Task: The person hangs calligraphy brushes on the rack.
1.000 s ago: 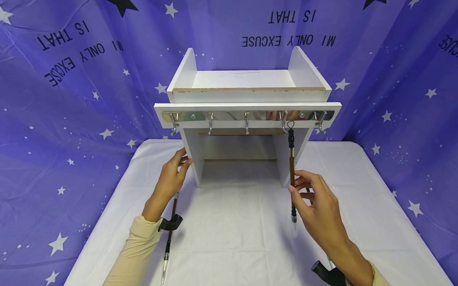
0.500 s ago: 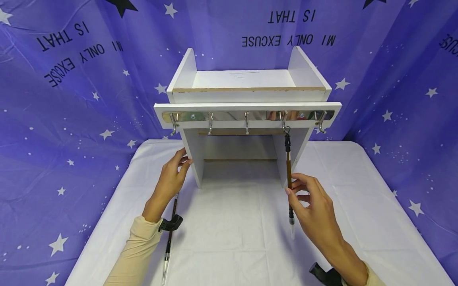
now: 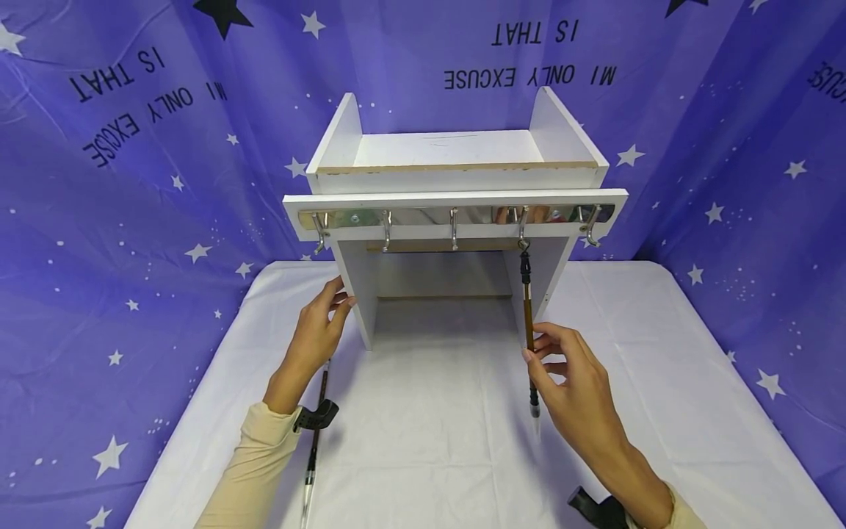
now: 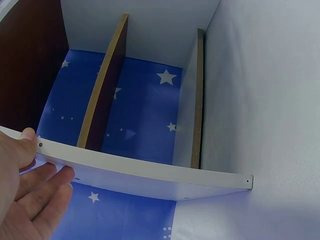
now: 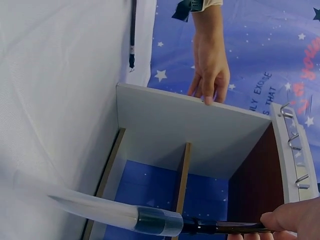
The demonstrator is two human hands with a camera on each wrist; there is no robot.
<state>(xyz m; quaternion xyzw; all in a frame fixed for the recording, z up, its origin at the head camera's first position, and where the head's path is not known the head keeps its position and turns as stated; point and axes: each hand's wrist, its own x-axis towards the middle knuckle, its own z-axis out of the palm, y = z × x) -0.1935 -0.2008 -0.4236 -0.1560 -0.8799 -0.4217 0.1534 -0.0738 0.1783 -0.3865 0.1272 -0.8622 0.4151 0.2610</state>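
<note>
A white wooden rack (image 3: pixel 456 180) stands on the table, with a row of metal hooks along its front bar. My right hand (image 3: pixel 575 389) pinches a dark-handled brush (image 3: pixel 528 316) between thumb and fingers, upright, tip down in a clear cover. The brush's wire loop (image 3: pixel 523 245) is at the lower end of the fourth hook (image 3: pixel 523 224) from the left; whether it is over the hook I cannot tell. My left hand (image 3: pixel 311 342) grips the front edge of the left side panel (image 4: pixel 140 170), thumb on the edge and fingers outside. In the right wrist view the covered brush tip (image 5: pixel 100 207) points left.
A second brush (image 3: pixel 312 455) lies on the white tablecloth (image 3: pixel 429 441), partly under my left wrist. Below the bar the rack is open, with shelf boards (image 4: pixel 102 85) across it. A blue-purple star-patterned curtain (image 3: pixel 165 242) surrounds the table at the back and sides.
My right hand has moved slightly left and down with the brush, bringing its loop from right of the fourth hook to that hook's lower end. My left hand keeps its place.
</note>
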